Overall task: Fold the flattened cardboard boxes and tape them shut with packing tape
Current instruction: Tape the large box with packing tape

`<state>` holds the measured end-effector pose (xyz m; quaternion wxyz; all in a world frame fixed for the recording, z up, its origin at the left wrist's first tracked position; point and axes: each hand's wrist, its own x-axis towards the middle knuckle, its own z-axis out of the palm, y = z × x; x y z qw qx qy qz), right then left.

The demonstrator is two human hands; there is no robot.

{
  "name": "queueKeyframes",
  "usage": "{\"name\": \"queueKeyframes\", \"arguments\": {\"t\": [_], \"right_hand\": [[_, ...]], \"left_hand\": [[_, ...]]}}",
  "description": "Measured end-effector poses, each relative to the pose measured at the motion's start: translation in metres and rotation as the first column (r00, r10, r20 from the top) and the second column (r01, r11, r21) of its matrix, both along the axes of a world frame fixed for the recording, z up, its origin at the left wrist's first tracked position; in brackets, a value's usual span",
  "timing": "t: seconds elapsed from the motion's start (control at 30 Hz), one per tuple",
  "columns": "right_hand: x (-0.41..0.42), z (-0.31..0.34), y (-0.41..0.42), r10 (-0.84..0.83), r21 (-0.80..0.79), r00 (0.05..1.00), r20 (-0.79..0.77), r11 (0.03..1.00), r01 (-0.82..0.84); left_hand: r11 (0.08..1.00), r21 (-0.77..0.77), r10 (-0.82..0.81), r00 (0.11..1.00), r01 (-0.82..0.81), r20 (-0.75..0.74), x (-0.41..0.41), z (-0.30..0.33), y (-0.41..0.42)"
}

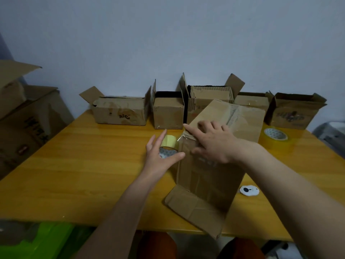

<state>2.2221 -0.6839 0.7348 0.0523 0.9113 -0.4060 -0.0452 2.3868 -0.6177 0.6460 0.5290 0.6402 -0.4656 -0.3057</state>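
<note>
At frame centre, our right hand [214,144] presses flat, fingers straight, on the box [214,176]. Our left hand [162,156] hovers spread over the tape [169,146], gripping nothing.

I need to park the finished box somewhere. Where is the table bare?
Bare: the left half of the table, between the back boxes and the near edge. Crowded: the middle, with both hands, tape roll and box; the right holds another roll.
</note>
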Motion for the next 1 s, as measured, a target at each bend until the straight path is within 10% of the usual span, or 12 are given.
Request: {"name": "queueKeyframes", "arguments": {"t": [0.3,0.43,0.6,0.77,1.0], "right_hand": [[0.057,-0.006,0.006,-0.187,-0.223,0.975,0.120,0.952,0.210],[0.038,0.013,0.005,-0.122,-0.005,0.965,0.232,0.992,0.127],[-0.060,0.015,-0.002,-0.040,0.023,0.684,0.728,0.999,0.034],[-0.080,-0.050,-0.010,-0.095,0.016,0.496,0.863,0.987,0.161],[0.027,-0.045,0.016,0.021,-0.040,0.732,0.681,0.999,0.009]], "left_hand": [[0.972,-0.107,0.195,0.974,-0.208,-0.117,-0.005,0.021,0.013],[0.900,-0.233,0.363,0.929,-0.370,-0.074,-0.007,0.037,0.039],[0.935,-0.254,0.289,0.948,-0.249,0.133,-0.007,0.063,0.087],[0.995,-0.078,0.078,0.972,-0.062,0.220,-0.025,0.072,0.109],[0.981,-0.184,0.110,0.964,-0.066,0.241,-0.047,0.060,0.108]]}}
